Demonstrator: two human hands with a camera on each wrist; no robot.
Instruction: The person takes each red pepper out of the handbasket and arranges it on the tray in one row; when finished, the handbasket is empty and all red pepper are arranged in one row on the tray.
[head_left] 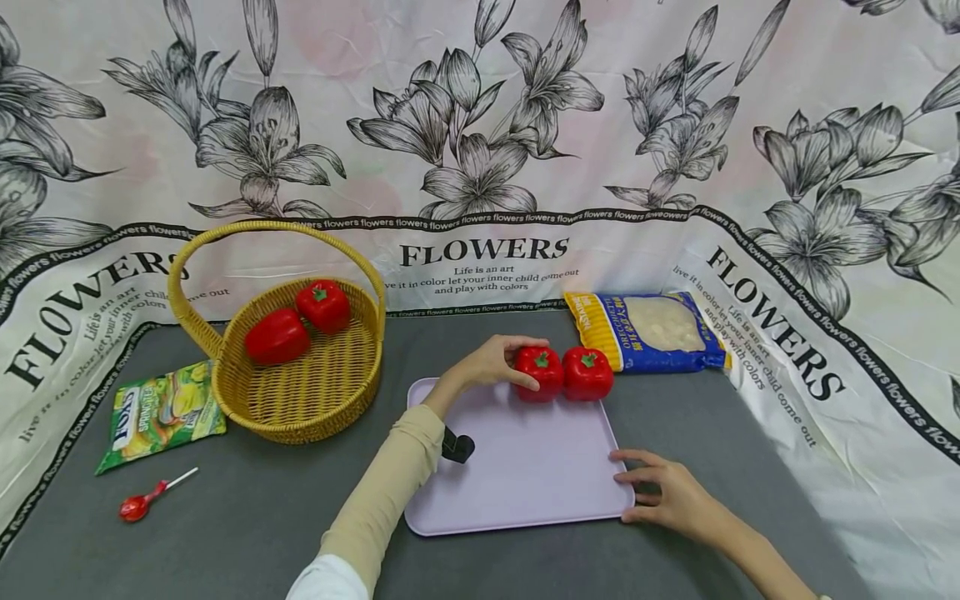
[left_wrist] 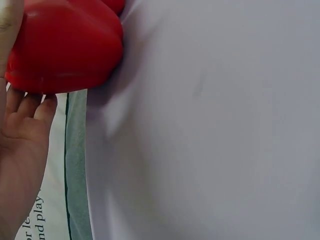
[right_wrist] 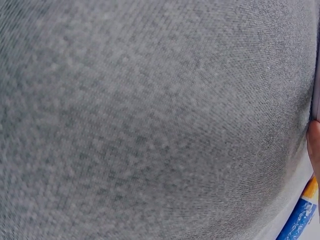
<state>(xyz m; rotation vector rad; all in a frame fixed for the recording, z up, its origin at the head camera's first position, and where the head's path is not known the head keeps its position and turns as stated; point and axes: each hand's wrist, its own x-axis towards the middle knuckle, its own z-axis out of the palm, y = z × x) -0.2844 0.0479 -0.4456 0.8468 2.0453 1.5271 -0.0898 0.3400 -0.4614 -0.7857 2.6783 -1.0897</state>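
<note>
My left hand [head_left: 491, 363] grips a red bell pepper [head_left: 542, 375] at the far right part of the lilac tray [head_left: 517, 475]. In the left wrist view the thumb and fingers lie on either side of this pepper [left_wrist: 65, 47]. Touching its right side is a second red bell pepper [head_left: 588, 374], at the tray's back right corner. My right hand [head_left: 667, 492] rests at the tray's near right edge, its fingers spread along the rim. Only a fingertip [right_wrist: 314, 140] of it shows in the right wrist view, beside the tray's edge.
On the left stands a yellow wicker basket [head_left: 300, 429] with two red bell peppers [head_left: 277, 337] inside. A green candy bag [head_left: 167, 410] and a red lollipop [head_left: 135, 507] lie beside it. Behind the tray is a blue and yellow pasta bag [head_left: 652, 332], near the flowered cloth [head_left: 480, 283].
</note>
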